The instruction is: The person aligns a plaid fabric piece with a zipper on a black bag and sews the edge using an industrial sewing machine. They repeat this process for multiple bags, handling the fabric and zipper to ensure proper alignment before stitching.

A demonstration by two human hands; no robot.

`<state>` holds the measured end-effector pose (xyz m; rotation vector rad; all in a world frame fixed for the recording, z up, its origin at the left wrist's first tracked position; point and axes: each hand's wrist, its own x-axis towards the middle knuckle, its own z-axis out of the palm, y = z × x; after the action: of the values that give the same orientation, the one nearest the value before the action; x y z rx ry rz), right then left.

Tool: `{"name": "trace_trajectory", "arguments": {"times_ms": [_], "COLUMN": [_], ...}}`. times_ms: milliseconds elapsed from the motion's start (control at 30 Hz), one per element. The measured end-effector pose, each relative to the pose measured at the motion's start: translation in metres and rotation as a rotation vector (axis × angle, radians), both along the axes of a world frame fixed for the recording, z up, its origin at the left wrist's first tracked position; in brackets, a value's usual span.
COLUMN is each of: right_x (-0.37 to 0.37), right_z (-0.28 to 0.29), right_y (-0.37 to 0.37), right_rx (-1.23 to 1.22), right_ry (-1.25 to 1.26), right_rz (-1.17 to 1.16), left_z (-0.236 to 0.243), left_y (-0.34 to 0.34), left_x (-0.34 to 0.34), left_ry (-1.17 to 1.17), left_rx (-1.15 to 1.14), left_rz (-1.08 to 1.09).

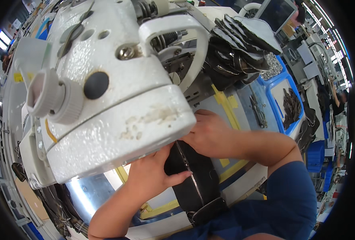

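Note:
A black fabric piece with a silver metal zipper runs from under the white sewing machine head down toward my body, its near end folded. My left hand rests at the fabric's left edge. Its thumb is stretched out across the zipper, and its other fingertips disappear behind the machine head. At the far right edge of the fabric, my right hand has bent fingers closed on the cloth. The machine head covers its fingertips, the needle and the stitching spot.
Stacked black zippered pieces with pale linings stand beyond the machine. A blue tray holds dark pieces at the right, near scissors-like metal tools. Yellow tape marks the table. Dark cloth hangs at the lower left.

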<state>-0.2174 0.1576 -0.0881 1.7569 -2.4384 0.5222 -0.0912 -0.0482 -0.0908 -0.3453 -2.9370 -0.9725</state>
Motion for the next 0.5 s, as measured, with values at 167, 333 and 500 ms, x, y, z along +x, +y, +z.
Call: {"name": "trace_trajectory", "arguments": {"times_ms": [167, 333, 500], "right_x": [-0.0016, 0.0001, -0.0017], "right_z": [-0.0007, 0.0015, -0.0024], "right_y": [-0.0022, -0.0052, -0.0055], "right_rx": [0.007, 0.005, 0.034], "right_ry": [-0.024, -0.002, -0.005], "right_rz": [-0.019, -0.025, -0.021], "left_z": [-0.0064, -0.0039, 0.0006], "left_y": [-0.0032, -0.0063, -0.0071], "left_x": [-0.0041, -0.0039, -0.0058], "left_ry": [0.123, 0.146, 0.095], "left_rx": [0.002, -0.008, 0.049], "left_rz": [-0.056, -0.052, -0.05]}}
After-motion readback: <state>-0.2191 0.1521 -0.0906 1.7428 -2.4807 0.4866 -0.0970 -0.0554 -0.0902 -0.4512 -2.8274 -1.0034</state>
